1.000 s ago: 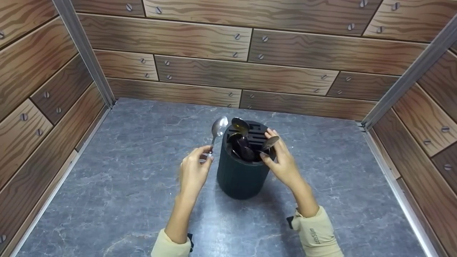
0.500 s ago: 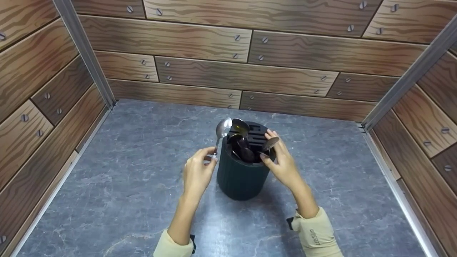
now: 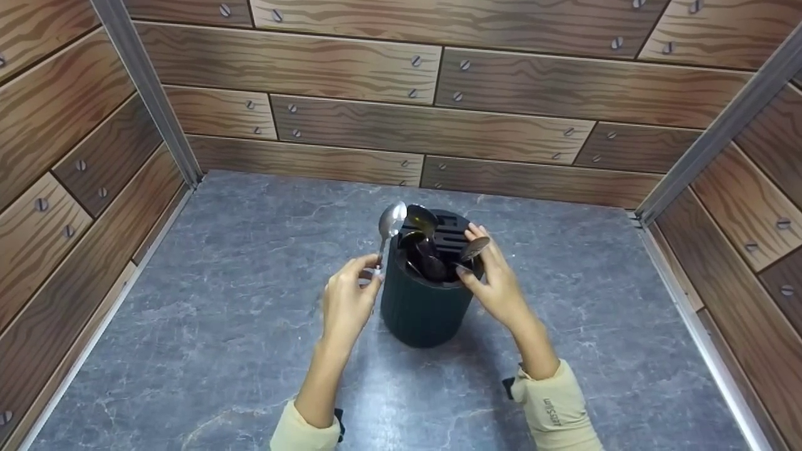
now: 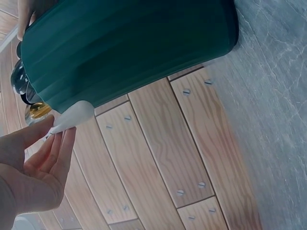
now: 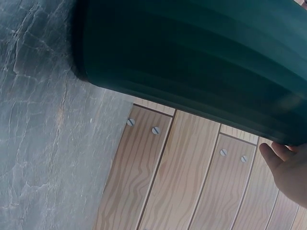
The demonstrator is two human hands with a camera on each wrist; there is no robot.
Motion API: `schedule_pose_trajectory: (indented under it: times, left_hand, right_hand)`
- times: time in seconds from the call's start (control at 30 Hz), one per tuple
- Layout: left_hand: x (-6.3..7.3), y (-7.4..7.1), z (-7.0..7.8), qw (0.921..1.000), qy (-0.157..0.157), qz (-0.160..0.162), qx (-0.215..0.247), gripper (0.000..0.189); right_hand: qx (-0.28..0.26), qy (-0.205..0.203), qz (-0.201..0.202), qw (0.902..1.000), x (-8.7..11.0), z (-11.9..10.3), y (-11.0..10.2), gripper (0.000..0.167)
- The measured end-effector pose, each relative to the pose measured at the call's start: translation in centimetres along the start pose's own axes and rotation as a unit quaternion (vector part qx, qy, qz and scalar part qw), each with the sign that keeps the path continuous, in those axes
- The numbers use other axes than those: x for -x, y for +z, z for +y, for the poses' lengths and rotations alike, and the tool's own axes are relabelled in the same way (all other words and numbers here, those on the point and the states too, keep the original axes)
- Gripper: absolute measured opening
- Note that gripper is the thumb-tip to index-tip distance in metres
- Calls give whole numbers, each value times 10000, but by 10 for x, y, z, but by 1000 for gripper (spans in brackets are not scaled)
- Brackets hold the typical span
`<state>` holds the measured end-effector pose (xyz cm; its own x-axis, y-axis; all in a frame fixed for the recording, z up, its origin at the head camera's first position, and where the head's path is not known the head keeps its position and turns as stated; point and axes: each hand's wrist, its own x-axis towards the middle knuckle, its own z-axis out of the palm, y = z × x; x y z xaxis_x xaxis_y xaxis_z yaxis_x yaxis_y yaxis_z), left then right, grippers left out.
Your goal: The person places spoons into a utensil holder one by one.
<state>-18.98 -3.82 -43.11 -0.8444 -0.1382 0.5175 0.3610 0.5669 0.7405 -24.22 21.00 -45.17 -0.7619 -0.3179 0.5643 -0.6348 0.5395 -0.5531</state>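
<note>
A dark green round utensil holder (image 3: 426,313) stands upright, its black top (image 3: 451,235) cut with slots at the back. My left hand (image 3: 349,297) pinches a shiny metal spoon (image 3: 391,219) by its lower handle, between thumb and fingertips. The spoon's bowl points up, left of the holder's rim. In the left wrist view a pale handle end (image 4: 76,114) sticks out past the fingers. My right hand (image 3: 498,288) grips the holder's right side near the rim, thumb at the front, fingers farther back. A slotted utensil head (image 3: 474,249) overlaps that hand.
Several dark utensils (image 3: 429,257) stand in the holder's front opening, one with an amber tint (image 3: 421,218). Under it lies a grey marbled tabletop (image 3: 250,263). Wood-patterned panels (image 3: 351,125) enclose the back and sides, with metal posts (image 3: 147,94) at the corners.
My left hand has shifted slightly right with the spoon, bringing its bowl nearer the holder's rim, then stays nearly still. My right hand and the holder keep their places.
</note>
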Motion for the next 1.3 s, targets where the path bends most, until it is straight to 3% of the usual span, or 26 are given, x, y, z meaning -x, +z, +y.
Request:
schedule_pose_trajectory:
  times: [0.33,0.7,1.3]
  left_hand:
    - [-7,-1,10,9998,57,2,187,25]
    - [-16,4,23,9992,246,-26,328,25]
    - [-14,16,35,9978,367,-12,548,24]
  right_hand:
    - [-13,-97,52,9999,-4,-2,-2,70]
    - [78,32,43,10000,-5,-3,-2,62]
    - [17,83,1,10000,0,-2,0,65]
